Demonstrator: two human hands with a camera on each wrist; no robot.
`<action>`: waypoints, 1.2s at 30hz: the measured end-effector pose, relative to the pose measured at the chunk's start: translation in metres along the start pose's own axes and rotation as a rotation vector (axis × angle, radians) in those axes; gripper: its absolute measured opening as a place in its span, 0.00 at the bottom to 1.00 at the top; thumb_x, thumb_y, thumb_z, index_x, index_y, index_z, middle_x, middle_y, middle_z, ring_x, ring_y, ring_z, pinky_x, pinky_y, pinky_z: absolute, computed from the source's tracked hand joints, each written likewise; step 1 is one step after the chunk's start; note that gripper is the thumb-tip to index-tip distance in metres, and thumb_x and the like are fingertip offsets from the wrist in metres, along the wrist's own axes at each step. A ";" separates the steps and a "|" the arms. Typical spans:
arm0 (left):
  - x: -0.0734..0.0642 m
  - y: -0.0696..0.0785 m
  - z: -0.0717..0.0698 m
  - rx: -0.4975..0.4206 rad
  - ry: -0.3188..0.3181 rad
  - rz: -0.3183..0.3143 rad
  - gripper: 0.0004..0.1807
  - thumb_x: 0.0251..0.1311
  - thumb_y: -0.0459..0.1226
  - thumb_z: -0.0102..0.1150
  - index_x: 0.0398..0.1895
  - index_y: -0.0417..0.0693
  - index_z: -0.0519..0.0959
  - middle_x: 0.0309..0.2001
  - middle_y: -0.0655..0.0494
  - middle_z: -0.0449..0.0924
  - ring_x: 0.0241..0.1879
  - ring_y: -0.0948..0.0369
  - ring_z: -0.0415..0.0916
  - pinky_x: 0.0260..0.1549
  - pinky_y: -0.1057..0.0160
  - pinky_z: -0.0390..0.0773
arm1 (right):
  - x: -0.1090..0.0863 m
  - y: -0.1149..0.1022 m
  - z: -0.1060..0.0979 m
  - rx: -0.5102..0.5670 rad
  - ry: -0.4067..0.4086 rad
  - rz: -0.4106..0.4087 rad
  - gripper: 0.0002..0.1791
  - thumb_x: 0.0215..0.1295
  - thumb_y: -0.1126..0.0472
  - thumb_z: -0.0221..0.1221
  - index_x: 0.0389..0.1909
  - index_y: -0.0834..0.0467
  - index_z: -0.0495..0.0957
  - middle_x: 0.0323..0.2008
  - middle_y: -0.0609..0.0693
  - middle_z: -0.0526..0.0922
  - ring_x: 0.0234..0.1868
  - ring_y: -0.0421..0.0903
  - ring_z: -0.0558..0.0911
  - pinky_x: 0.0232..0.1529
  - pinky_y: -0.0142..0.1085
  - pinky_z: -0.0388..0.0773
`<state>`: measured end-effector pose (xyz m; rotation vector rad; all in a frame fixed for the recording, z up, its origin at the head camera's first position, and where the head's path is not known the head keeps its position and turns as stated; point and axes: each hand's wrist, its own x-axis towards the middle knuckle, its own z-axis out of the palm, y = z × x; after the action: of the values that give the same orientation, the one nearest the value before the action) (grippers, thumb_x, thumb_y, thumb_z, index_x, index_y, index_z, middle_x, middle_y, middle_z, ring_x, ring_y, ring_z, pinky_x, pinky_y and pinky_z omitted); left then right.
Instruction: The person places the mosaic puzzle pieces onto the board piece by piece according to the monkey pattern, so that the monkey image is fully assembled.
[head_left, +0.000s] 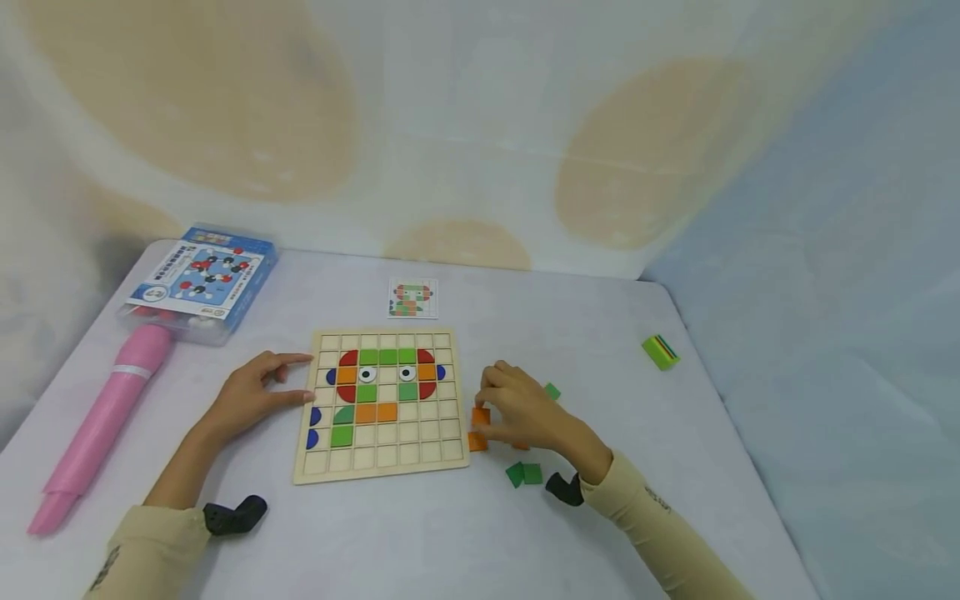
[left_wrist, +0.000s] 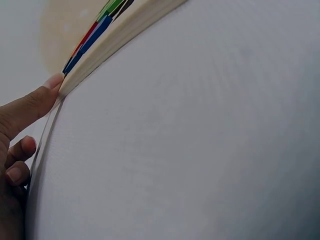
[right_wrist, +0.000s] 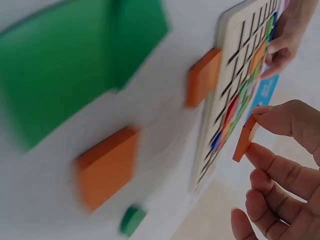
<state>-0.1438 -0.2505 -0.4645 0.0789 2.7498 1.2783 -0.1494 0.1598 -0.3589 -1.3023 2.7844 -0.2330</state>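
Note:
My right hand (head_left: 517, 406) pinches an orange square tile (right_wrist: 246, 137) between thumb and forefinger, just off the board's right edge. A second orange tile (head_left: 477, 442) lies against that edge. The wooden grid board (head_left: 427, 455) carries a pattern of red, green, orange and blue pieces with two eye tiles (head_left: 367, 375). Two orange squares (head_left: 377, 412) sit side by side below the eyes, and two blue half-rounds (head_left: 313, 427) are at the left. At the board's left edge, my left hand (head_left: 243, 393) touches the rim with thumb and forefinger extended, its other fingers bent.
Behind the board lies a pattern card (head_left: 413, 298). Green tiles (head_left: 532, 473) and another orange tile (right_wrist: 107, 167) are scattered right of the board. A boxed molecule set (head_left: 202, 279) and a pink rolled object (head_left: 97, 429) occupy the left. A small green striped block (head_left: 661, 352) lies far right.

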 end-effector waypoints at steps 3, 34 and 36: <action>-0.001 -0.001 0.000 0.001 -0.004 -0.009 0.39 0.53 0.55 0.71 0.66 0.50 0.74 0.40 0.49 0.64 0.42 0.55 0.60 0.37 0.55 0.59 | 0.016 -0.013 0.001 -0.001 -0.026 -0.024 0.17 0.53 0.51 0.73 0.37 0.58 0.86 0.37 0.46 0.75 0.40 0.42 0.68 0.42 0.32 0.70; 0.000 0.001 0.000 0.002 -0.013 -0.026 0.40 0.53 0.56 0.71 0.67 0.50 0.73 0.41 0.50 0.63 0.43 0.55 0.60 0.37 0.54 0.59 | 0.005 0.021 0.013 0.009 -0.133 0.152 0.14 0.56 0.53 0.71 0.37 0.59 0.87 0.37 0.47 0.78 0.40 0.43 0.71 0.42 0.36 0.71; 0.000 0.002 0.000 0.002 -0.014 -0.020 0.40 0.53 0.56 0.71 0.67 0.50 0.73 0.40 0.50 0.63 0.43 0.55 0.60 0.36 0.54 0.59 | 0.000 0.028 0.006 0.074 -0.104 0.199 0.13 0.58 0.55 0.71 0.38 0.60 0.87 0.37 0.49 0.79 0.40 0.45 0.73 0.43 0.36 0.72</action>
<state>-0.1441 -0.2497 -0.4632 0.0595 2.7336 1.2647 -0.1699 0.1773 -0.3698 -0.9830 2.7628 -0.2476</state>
